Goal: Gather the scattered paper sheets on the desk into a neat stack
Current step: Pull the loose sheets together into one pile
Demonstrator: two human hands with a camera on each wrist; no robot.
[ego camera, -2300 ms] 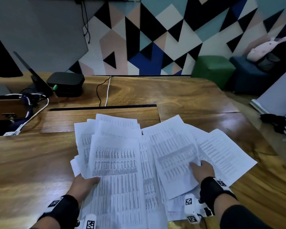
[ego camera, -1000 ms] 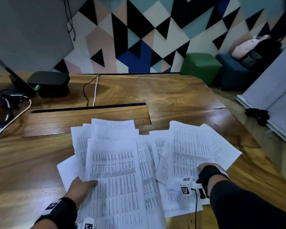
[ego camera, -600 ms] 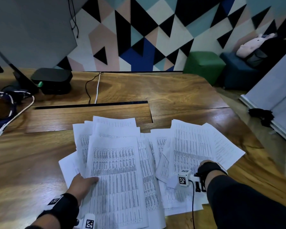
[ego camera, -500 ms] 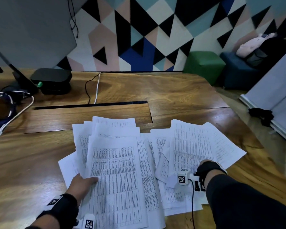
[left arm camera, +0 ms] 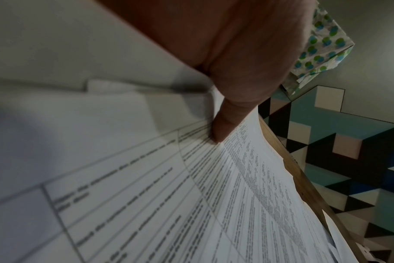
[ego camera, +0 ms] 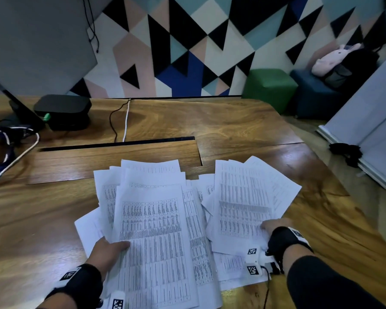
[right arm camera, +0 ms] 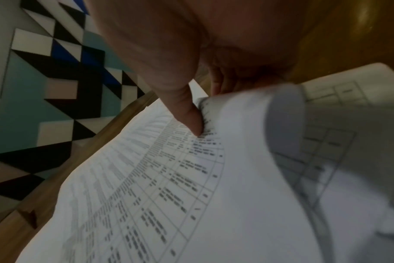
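Note:
Printed paper sheets lie fanned over the wooden desk (ego camera: 221,123) in two groups. My left hand (ego camera: 108,247) pinches the left pile (ego camera: 156,230) at its left edge, thumb on the top sheet, fingers hidden beneath. The left wrist view shows that thumb (left arm camera: 223,128) pressing on the printed sheet (left arm camera: 169,195). My right hand (ego camera: 269,225) pinches the right bundle (ego camera: 243,197) at its near right corner. In the right wrist view its thumb (right arm camera: 189,117) sits on the top sheet (right arm camera: 169,195), which curls up at the edge. More sheets (ego camera: 232,264) lie flat under both groups.
A black box (ego camera: 62,108) stands at the back left beside a monitor stand. Black and white cables (ego camera: 125,121) run into a slot (ego camera: 116,143) in the desk. A thick white cable (ego camera: 20,157) lies at the far left. The desk's right edge (ego camera: 343,197) is near the right bundle.
My right hand has pulled the spread right-hand sheets together into one bundle and now grips its corner, shifted a little right. The left hand has stayed on the left pile.

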